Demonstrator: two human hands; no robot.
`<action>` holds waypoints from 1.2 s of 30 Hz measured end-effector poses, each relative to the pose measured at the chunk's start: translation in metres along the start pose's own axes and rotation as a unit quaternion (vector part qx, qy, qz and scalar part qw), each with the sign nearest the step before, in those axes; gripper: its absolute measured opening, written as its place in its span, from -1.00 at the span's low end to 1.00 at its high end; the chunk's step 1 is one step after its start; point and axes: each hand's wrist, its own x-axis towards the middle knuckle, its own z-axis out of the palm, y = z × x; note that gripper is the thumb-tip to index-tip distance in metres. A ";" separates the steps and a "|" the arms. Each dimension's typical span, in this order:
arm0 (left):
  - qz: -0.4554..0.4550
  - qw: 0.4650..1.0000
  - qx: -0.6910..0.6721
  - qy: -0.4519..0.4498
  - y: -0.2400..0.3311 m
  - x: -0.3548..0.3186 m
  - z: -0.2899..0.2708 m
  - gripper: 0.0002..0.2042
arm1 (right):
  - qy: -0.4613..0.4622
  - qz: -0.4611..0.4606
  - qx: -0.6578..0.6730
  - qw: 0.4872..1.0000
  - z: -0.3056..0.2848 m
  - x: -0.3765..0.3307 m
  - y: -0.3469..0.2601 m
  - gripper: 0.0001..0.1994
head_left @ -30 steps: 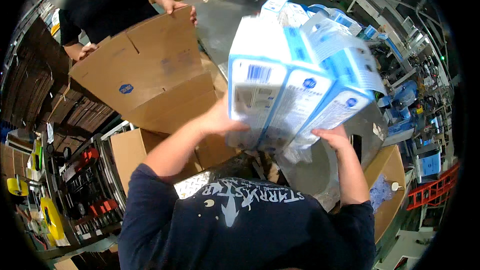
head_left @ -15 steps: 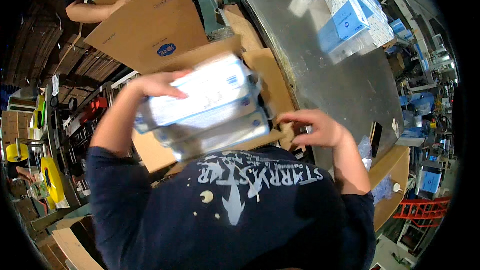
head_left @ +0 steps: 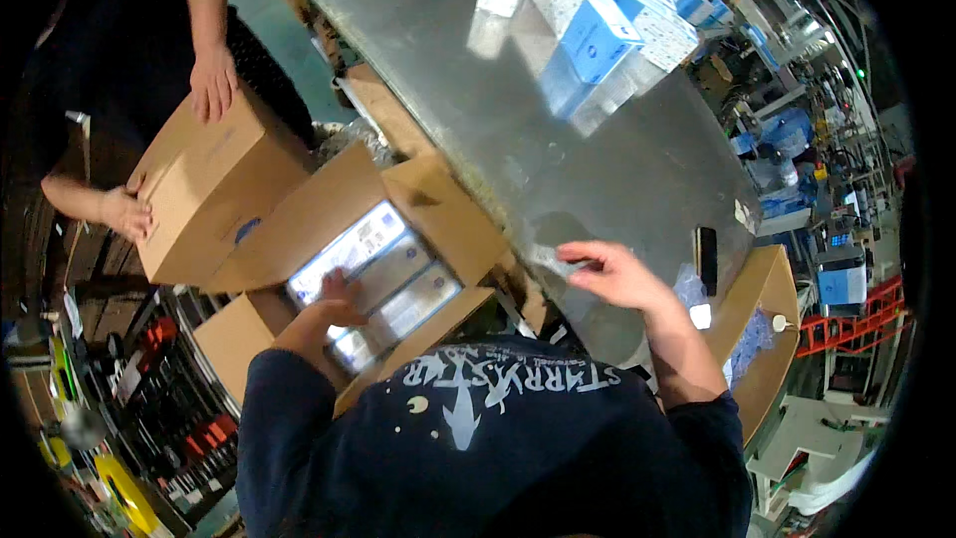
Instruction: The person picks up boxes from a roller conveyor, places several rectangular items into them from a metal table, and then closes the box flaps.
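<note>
My left hand [head_left: 337,309] reaches into an open brown carton [head_left: 344,179] in front of me. Its fingers lie spread, slightly blurred, on the white and blue boxes [head_left: 408,296] packed side by side inside. The carton's flaps stand folded outward. My right hand [head_left: 627,277] hovers over the near edge of the metal table, to the right of the carton. Its thumb and forefinger are apart. Near those fingertips is a pale, see-through patch [head_left: 543,259]; I cannot tell whether it is film or a reflection.
At left, a co-worker's hands [head_left: 214,85] rest on another brown carton [head_left: 189,199]. The metal table [head_left: 468,139] carries white and blue boxes [head_left: 597,40] at its far side and a dark flat object [head_left: 705,261]. A carton with clear plastic [head_left: 752,339] stands right.
The white and blue boxes went down into the carton with my left hand. My right hand stays over the table's near edge. The co-worker's carton turned and now sits lower. The view shifted.
</note>
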 end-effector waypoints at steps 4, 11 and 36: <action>0.114 0.911 -0.371 0.140 0.060 0.002 -0.215 -0.61 | 0.164 -0.049 -0.078 0.982 -0.089 0.045 0.001 -0.63; 0.080 0.911 -0.013 0.404 0.129 0.129 -0.291 -0.45 | 0.328 -0.083 -0.410 0.847 -0.194 0.197 -0.037 -0.54; 0.106 0.922 -0.088 0.361 0.129 0.129 -0.303 -0.40 | 0.200 -0.168 -0.530 0.807 -0.215 0.277 -0.031 -0.81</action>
